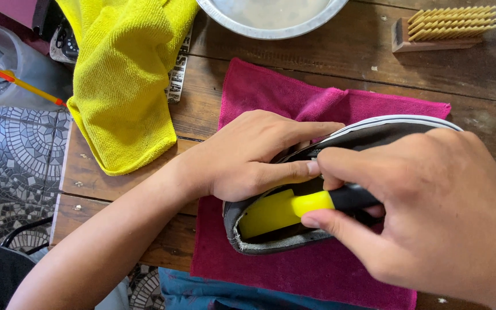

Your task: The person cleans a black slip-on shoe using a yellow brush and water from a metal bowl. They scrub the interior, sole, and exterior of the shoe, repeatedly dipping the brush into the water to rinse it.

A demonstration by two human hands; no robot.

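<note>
A: What sits furthest left?

B: A clear plastic tub (1,69) with an orange stick (24,85) across it, off the edge above a patterned tile floor (12,155). Next comes a yellow microfibre cloth (124,80) draped over the corner of the wooden surface (340,63).

A: And the hands?

B: The left hand (254,155) lies on a dark shoe (368,135), fingers stretched along its opening and thumb pressed at the rim, gripping it steady. The shoe lies on its side on a magenta cloth (294,97) spread on the surface, white sole edge turned away from the person.

A: The right one?

B: The right hand (431,212) is clamped around the black handle of a brush (294,209) whose yellow part reaches inside the shoe's opening. The two hands nearly touch at the fingertips.

A: Anything behind them?

B: A metal basin (271,23) of cloudy water at the top edge, and to its right a wooden scrubbing brush (443,28) with pale bristles.
</note>
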